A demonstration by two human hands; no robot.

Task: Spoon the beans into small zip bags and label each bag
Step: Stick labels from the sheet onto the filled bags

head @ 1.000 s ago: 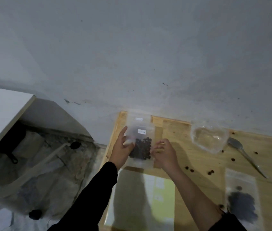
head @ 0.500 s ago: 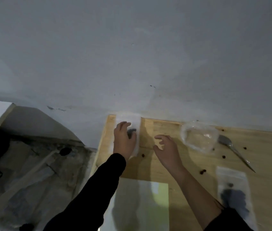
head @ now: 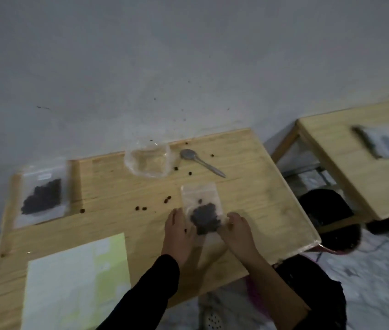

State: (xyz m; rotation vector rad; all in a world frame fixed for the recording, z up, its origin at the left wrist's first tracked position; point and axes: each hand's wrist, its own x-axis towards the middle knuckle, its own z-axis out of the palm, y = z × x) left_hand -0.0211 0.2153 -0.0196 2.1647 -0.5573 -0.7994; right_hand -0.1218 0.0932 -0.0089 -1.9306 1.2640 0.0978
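Far to my left a filled zip bag [head: 41, 196] is lying flat at the back corner of the wooden table [head: 255, 186], dark beans heaped in its lower half and a small white label near its top; any writing on it is too blurred for me to read. In front of it a pale green and white label sheet [head: 76, 282] is resting at the near edge, nothing legible on it either. My left hand [head: 178, 236], in a black sleeve, is reaching forward palm down, fingers together, its fingertips touching the left edge of the second zip bag [head: 202, 208]. That bag is lying between my hands, beans clumped at its lower end. My right hand [head: 237, 232], forearm bare, is pressing its fingertips on the bag's right edge. I cannot tell whether either hand is pinching the plastic. Behind, an empty clear bag [head: 148, 160] and a metal spoon [head: 200, 161] are lying among loose beans [head: 167, 199].
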